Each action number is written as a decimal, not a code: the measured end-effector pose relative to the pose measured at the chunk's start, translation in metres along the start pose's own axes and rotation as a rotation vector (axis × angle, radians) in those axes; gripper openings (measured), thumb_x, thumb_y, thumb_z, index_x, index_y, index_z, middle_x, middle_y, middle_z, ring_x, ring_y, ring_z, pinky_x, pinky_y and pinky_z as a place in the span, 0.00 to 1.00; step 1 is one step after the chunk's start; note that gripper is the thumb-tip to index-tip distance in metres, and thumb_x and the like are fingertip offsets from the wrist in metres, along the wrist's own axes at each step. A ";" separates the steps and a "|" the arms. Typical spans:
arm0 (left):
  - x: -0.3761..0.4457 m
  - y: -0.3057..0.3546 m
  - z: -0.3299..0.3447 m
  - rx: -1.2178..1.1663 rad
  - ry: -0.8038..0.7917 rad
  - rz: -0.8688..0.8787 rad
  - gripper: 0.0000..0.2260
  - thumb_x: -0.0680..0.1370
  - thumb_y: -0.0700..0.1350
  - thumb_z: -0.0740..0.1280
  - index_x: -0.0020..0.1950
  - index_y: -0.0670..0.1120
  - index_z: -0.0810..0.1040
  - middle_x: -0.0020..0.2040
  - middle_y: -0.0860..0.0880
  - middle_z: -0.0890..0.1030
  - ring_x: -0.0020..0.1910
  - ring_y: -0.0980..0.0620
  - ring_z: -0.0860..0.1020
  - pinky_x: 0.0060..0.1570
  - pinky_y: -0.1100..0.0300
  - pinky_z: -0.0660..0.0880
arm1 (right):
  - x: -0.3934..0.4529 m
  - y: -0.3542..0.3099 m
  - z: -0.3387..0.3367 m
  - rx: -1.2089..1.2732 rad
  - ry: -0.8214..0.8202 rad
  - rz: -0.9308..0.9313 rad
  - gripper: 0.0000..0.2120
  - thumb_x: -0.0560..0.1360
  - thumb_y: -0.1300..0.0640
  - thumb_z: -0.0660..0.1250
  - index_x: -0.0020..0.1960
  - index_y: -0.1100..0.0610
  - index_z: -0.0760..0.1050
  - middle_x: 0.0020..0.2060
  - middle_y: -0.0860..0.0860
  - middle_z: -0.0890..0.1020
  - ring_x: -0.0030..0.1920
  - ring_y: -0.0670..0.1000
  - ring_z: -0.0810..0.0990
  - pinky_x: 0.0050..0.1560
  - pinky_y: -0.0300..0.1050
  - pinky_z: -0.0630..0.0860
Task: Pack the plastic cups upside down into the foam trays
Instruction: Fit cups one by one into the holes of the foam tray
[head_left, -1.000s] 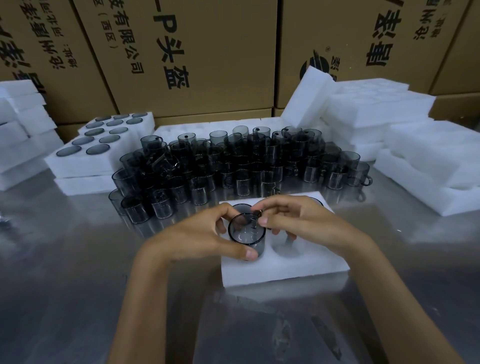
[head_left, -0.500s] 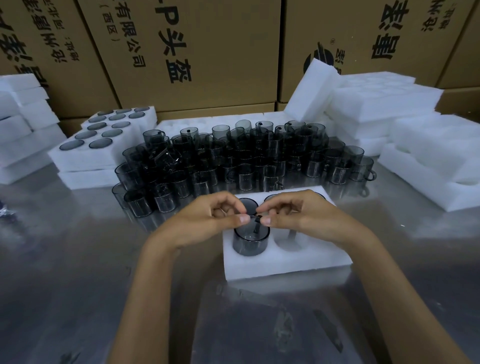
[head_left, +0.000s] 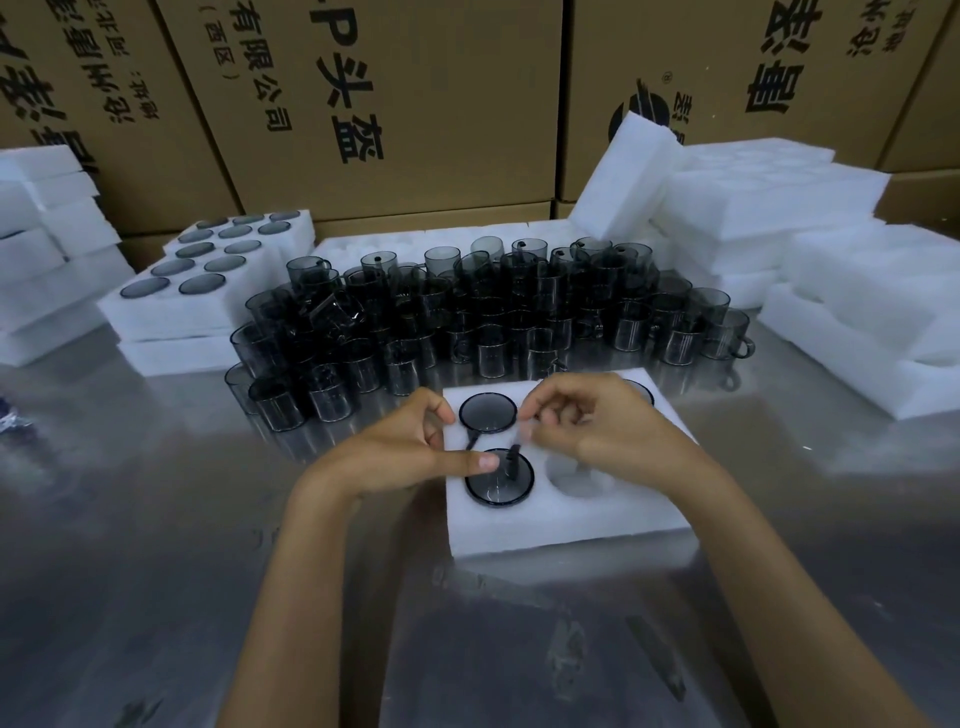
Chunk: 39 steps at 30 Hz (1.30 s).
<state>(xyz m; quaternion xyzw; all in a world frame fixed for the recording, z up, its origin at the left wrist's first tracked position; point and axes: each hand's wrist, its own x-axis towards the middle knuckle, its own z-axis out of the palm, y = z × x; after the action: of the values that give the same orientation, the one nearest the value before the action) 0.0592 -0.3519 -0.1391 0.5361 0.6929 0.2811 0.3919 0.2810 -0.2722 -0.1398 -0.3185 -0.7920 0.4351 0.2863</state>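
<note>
A white foam tray (head_left: 566, 525) lies on the metal table in front of me. Two smoky plastic cups sit upside down in its left holes, a far cup (head_left: 488, 413) and a near cup (head_left: 500, 486) with its handle standing up. The hole (head_left: 579, 475) to their right is empty. My left hand (head_left: 400, 452) presses its thumb on the near cup's base. My right hand (head_left: 587, 421) hovers with curled fingers, its blurred fingertips just above that handle. Contact there is unclear. A big cluster of loose cups (head_left: 493, 317) stands behind the tray.
A filled foam tray (head_left: 208, 306) sits at the back left on another tray. Stacks of empty foam trays (head_left: 769, 202) stand at the back right, more foam (head_left: 47, 249) at the far left. Cardboard boxes (head_left: 395, 104) wall the back.
The near cup, held above the tray by both hands a second ago, has been turned over and pushed down into its hole. The right fingers have lifted slightly.
</note>
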 end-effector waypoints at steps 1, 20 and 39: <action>0.001 -0.001 0.001 -0.028 0.004 0.006 0.30 0.63 0.60 0.80 0.56 0.52 0.70 0.36 0.54 0.74 0.30 0.60 0.72 0.36 0.60 0.69 | 0.002 0.001 0.000 0.020 0.134 -0.028 0.06 0.74 0.63 0.74 0.43 0.53 0.82 0.34 0.48 0.79 0.33 0.45 0.70 0.37 0.33 0.70; 0.005 -0.003 0.003 -0.178 0.033 0.058 0.35 0.56 0.59 0.81 0.55 0.47 0.71 0.40 0.46 0.76 0.32 0.54 0.73 0.33 0.57 0.68 | 0.116 0.022 -0.010 -0.655 0.249 0.473 0.26 0.66 0.34 0.77 0.49 0.54 0.77 0.40 0.49 0.80 0.47 0.55 0.81 0.37 0.43 0.69; 0.004 0.036 0.060 0.160 0.413 0.674 0.37 0.78 0.39 0.71 0.78 0.64 0.59 0.69 0.76 0.64 0.72 0.69 0.62 0.70 0.71 0.62 | -0.011 -0.016 -0.014 -0.068 0.186 -0.186 0.37 0.69 0.67 0.74 0.71 0.43 0.64 0.63 0.40 0.77 0.66 0.45 0.74 0.68 0.47 0.71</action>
<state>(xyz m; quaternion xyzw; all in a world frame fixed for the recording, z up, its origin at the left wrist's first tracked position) 0.1281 -0.3407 -0.1425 0.6945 0.5620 0.4407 0.0873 0.2940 -0.2802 -0.1212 -0.2924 -0.8024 0.3481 0.3867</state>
